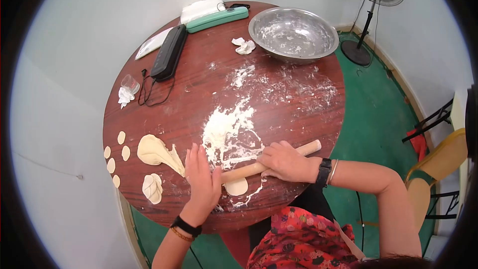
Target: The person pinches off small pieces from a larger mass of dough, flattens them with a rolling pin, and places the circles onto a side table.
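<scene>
A wooden rolling pin (244, 172) lies slantwise near the front edge of the round table, across a small flat dough wrapper (236, 187). My right hand (286, 163) is closed over the pin toward its right end. My left hand (201, 177) has its fingers stretched out straight, with the palm and thumb against the pin's left end, which it hides. Left of that hand a large lump of dough (153, 150) trails a strip to the fingers. Nearer the edge sits a smaller folded dough piece (152, 188). Loose flour (219, 128) is heaped just beyond the pin.
Several dough rounds (126, 153) lie at the table's left edge. Farther back are a black sealer-like device (169, 54) with a cord, a clear cup (130, 83), a teal case (217, 19), crumpled tissue (244, 46) and a floury metal basin (294, 35). A fan (356, 52) stands beyond.
</scene>
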### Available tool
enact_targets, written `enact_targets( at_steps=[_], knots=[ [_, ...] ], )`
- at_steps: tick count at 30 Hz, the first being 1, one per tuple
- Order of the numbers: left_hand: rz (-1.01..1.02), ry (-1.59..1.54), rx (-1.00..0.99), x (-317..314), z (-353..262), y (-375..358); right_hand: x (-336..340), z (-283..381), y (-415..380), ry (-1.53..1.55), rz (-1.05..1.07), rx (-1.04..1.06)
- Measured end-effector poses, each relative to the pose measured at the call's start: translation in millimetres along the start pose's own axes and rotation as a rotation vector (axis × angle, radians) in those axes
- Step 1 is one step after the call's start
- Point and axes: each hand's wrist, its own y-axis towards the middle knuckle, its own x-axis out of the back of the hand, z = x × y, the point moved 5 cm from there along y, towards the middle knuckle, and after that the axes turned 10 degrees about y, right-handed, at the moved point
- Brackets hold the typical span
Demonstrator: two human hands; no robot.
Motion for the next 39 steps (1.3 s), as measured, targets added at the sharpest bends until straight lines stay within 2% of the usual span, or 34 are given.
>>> enact_targets(
  at_steps=[3, 6, 7, 10, 13, 16, 19, 22, 25, 28, 31, 34, 35, 38, 39],
  knots=[
    [0.003, -0.218, -0.116, 19, -4, -19, 8, -8, -5, 0.026, -0.159, -0.002],
    [0.241, -0.335, -0.168, 11, -11, -25, 23, -15, -9, 0.061, -0.199, -0.072],
    [0.292, -0.373, -0.12, 4, -10, -29, 27, -17, -11, 0.076, -0.209, -0.09],
    [0.261, -0.274, -0.092, -9, -11, -30, 33, -21, -17, 0.112, -0.228, -0.109],
    [0.356, -0.215, -0.113, -16, -14, -20, 36, -20, -22, 0.127, -0.207, -0.129],
    [0.449, -0.251, -0.007, -28, -10, -20, 35, -21, -24, 0.123, -0.176, -0.145],
    [0.423, -0.198, -0.042, -25, -12, -17, 35, -19, -24, 0.128, -0.173, -0.136],
    [0.548, -0.322, 0.106, -30, -4, -26, 35, -18, -25, 0.138, -0.167, -0.131],
    [0.437, -0.274, 0.29, -14, -3, -36, 31, -11, -25, 0.123, -0.153, -0.093],
    [0.378, -0.069, 0.384, 9, 5, -35, 21, -1, -29, 0.076, -0.145, -0.006],
    [0.202, -0.182, 0.253, 25, 5, -36, 10, 17, -33, 0.004, -0.1, 0.074],
    [0.304, -0.203, -0.054, 26, -16, -30, -4, 31, -35, -0.032, -0.096, 0.152],
    [0.474, -0.091, -0.06, 17, -18, -42, -8, 35, -34, -0.038, -0.092, 0.155],
    [0.704, 0.031, -0.054, -5, -20, -63, -12, 39, -33, -0.056, -0.089, 0.168],
    [0.669, -0.028, 0.02, -6, -20, -66, -13, 39, -33, -0.062, -0.088, 0.173]
  ],
)
